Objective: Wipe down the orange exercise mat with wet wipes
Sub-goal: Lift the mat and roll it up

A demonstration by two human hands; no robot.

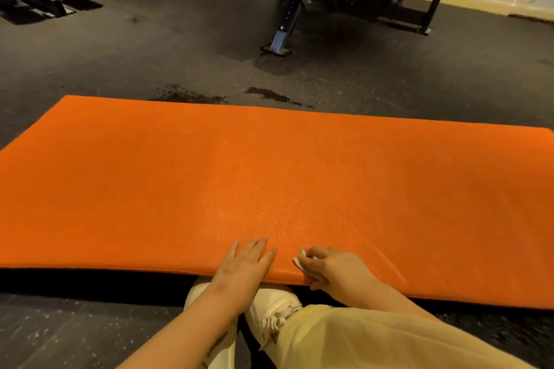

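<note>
The orange exercise mat point(269, 177) lies flat on the dark floor and fills the width of the view. My left hand point(244, 263) rests flat on the mat's near edge with straight fingers. Just to its right, my right hand point(332, 271) grips a small white wet wipe point(299, 260) and presses it against the mat near the same edge. Only a bit of the wipe shows past my curled fingers.
Dark rubber floor point(150, 54) surrounds the mat, with wet patches point(269, 94) just beyond its far edge. A black and blue bench frame point(284, 24) stands further back, more gym equipment at the far left. My white shoe point(272, 308) and pale trousers are below the mat's near edge.
</note>
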